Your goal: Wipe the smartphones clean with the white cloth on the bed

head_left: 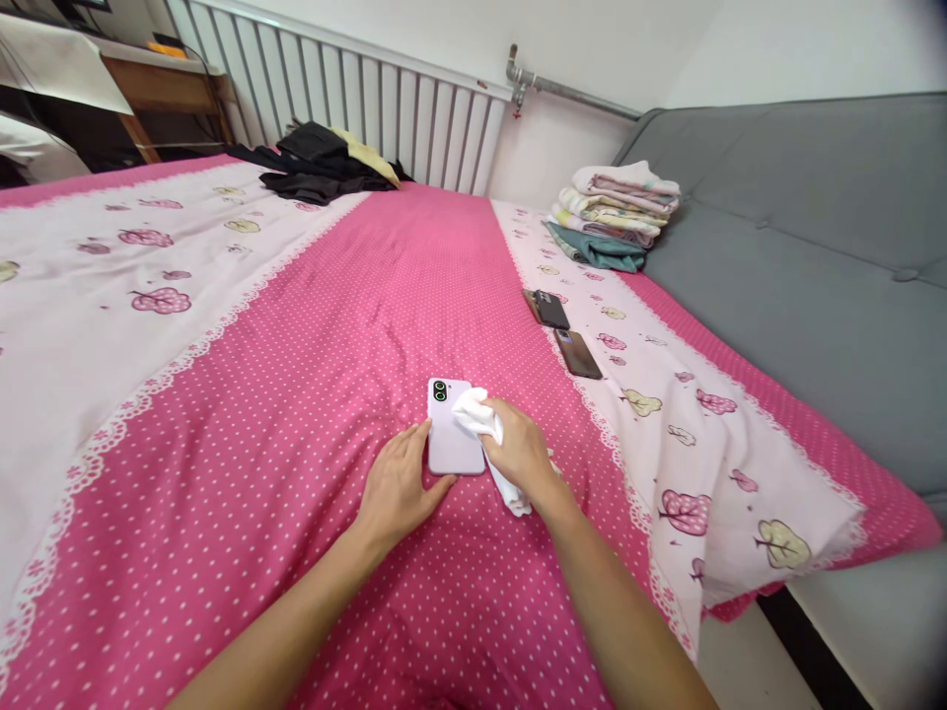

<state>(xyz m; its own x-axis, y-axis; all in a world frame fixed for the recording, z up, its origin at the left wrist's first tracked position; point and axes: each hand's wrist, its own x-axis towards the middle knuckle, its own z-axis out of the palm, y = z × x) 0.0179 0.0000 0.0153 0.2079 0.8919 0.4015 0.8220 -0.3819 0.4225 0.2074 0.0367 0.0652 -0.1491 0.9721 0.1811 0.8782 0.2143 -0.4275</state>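
The right hand (518, 444) is closed round a white cloth (473, 406), pinched between thumb and fingers, with one end bunched on the phone and another hanging below the palm onto the bed. The lilac phone (453, 444) lies just left of that hand, back up, with its camera lenses (440, 390) at the upper left corner and the cloth covering part of its right side. The left hand (396, 483) sits at the phone's lower left, thumb and fingers apart, fingertips against the left edge and thumb at the bottom edge, so the phone lies between the two hands, nearer their fingertips than their wrists.

Under all this spreads a pink dotted bedspread (296, 444) with white bands of printed trees and lacy borders. Beyond the right hand, up and to the right, two dark phones lie near each other: a black one (551, 310) farther off and a brownish one (578, 353) nearer. Past them a stack of folded fabric (618, 217) stands beside the grey headboard (799, 217). At the far edge, dark clothes (318, 168) lie in a heap before a white radiator (355, 84), with a wooden desk (159, 94) to the left
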